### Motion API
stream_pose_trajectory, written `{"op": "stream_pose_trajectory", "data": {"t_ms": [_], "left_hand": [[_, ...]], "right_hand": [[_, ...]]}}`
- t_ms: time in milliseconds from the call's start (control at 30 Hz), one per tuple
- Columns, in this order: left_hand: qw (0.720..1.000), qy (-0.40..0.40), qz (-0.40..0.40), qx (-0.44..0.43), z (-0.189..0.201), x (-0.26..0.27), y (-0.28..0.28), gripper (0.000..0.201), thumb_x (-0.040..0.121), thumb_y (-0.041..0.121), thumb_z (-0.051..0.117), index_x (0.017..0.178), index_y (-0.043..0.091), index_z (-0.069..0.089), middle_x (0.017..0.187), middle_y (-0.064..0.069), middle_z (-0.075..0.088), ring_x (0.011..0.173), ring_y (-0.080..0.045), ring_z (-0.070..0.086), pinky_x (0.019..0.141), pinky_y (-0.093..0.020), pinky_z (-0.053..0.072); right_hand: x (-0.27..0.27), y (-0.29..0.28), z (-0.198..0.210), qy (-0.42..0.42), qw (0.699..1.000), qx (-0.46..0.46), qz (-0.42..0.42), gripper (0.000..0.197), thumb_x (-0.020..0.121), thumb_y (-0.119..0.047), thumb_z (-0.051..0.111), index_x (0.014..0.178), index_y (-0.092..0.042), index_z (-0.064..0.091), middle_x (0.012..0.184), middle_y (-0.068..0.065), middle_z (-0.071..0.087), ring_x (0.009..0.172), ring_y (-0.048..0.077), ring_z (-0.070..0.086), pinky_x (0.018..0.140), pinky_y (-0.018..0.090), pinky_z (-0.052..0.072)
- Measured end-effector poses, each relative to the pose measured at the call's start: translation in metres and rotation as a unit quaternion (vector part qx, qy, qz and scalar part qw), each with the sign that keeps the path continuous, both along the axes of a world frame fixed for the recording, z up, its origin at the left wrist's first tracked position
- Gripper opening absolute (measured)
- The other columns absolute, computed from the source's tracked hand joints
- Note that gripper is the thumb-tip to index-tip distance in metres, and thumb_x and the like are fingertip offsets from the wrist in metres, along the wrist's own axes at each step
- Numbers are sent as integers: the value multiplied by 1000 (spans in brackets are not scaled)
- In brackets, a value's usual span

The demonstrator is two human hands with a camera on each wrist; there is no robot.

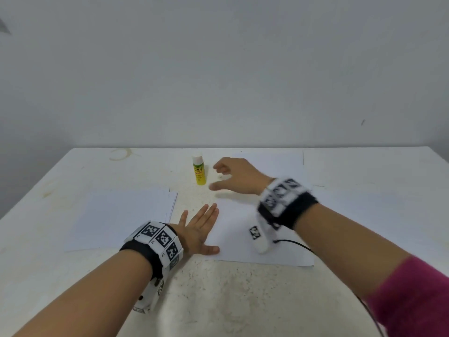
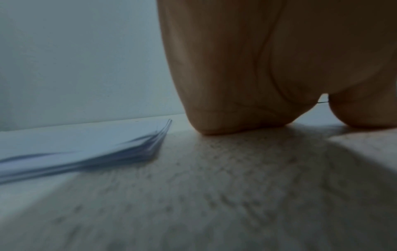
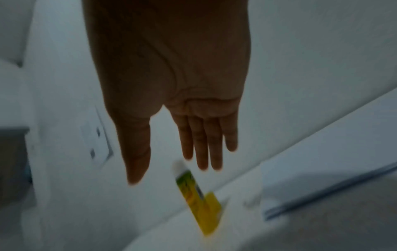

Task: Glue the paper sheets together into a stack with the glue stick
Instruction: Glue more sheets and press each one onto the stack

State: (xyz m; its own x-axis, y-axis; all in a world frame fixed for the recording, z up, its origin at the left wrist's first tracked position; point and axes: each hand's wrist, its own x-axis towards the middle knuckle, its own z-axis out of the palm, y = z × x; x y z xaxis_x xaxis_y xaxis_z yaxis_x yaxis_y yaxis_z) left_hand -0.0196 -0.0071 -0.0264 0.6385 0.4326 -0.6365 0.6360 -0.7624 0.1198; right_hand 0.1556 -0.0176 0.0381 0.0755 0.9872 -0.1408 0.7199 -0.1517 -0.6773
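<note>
Head view: our right hand [image 1: 237, 177], fingers spread and holding nothing, hung beside the capped glue stick [image 1: 199, 170], centre frame. Our left hand [image 1: 200, 228] lay flat, fingers straight, on the single sheet [image 1: 245, 239].

Left wrist view: the paper pile [image 2: 90, 146] waited lower left, unglued.

Right wrist view: gluing looked unstarted.

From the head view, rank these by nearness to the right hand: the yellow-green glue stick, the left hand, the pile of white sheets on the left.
1. Yellow-green glue stick: upright just left of the right hand, untouched.
2. Left hand: flat, nearer the person, at the edge of the single white sheet.
3. Pile of white sheets: far left of the table.
</note>
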Motion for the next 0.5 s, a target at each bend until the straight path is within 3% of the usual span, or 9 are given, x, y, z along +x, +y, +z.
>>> {"op": "stream_pose_trajectory", "data": {"t_ms": [67,133,167,233,333,367,433,500], "left_hand": [[1000,4,-12,-8,-1,-1,2,113,76,86,22,143,14,-32,146,4,-43,136,-11,-35,112,-49,-17],[1000,9,-19,-7,-1,0,4,141,36,103,-1,141,14,-34,136,8,-46,132,-8,-37,112,-49,-17],[1000,12,-20,-1,-3,0,5,141,37,103,2,141,14,-34,134,9,-46,133,-9,-36,113,-49,-16],[1000,15,-21,1,-5,0,6,122,66,93,20,142,14,-33,136,8,-46,138,-12,-34,114,-50,-15],[1000,20,-22,3,-6,1,6,128,59,97,18,142,14,-34,136,8,-46,134,-10,-36,113,-51,-15],[1000,20,-23,9,-6,0,4,122,67,92,23,143,14,-33,138,8,-46,135,-11,-35,114,-51,-14],[1000,18,-15,14,-4,1,2,114,77,81,30,145,13,-30,143,5,-44,138,-12,-33,115,-51,-13],[1000,10,-5,12,-2,1,-2,104,88,67,38,144,12,-30,149,2,-40,140,-15,-31,116,-51,-13]], "right_hand": [[30,-38,13,-50,998,-40,9,62,81,-39,73,132,-14,51,134,2,54,124,15,51,102,23,37],[71,-79,16,-139,984,-114,-20,68,82,-45,70,138,-15,44,141,1,48,128,17,46,99,23,33],[90,-98,14,-172,971,-158,-44,76,81,-49,69,141,-15,38,145,2,44,130,19,43,99,24,32],[121,-132,0,-211,942,-243,-97,100,73,-61,70,147,-10,25,151,8,33,135,24,36,105,29,32],[142,-164,-26,-237,914,-309,-116,157,32,-95,55,148,-1,9,154,17,13,142,31,17,115,40,24],[146,-171,-35,-233,911,-319,-121,163,29,-97,52,149,0,1,156,18,3,145,32,8,117,42,19],[149,-177,-48,-223,912,-316,-137,144,55,-83,62,149,-1,-10,157,18,-10,146,33,-4,119,45,12],[149,-178,-51,-217,919,-296,-146,125,72,-68,64,149,0,-7,157,17,-4,146,31,1,119,43,15]]}}
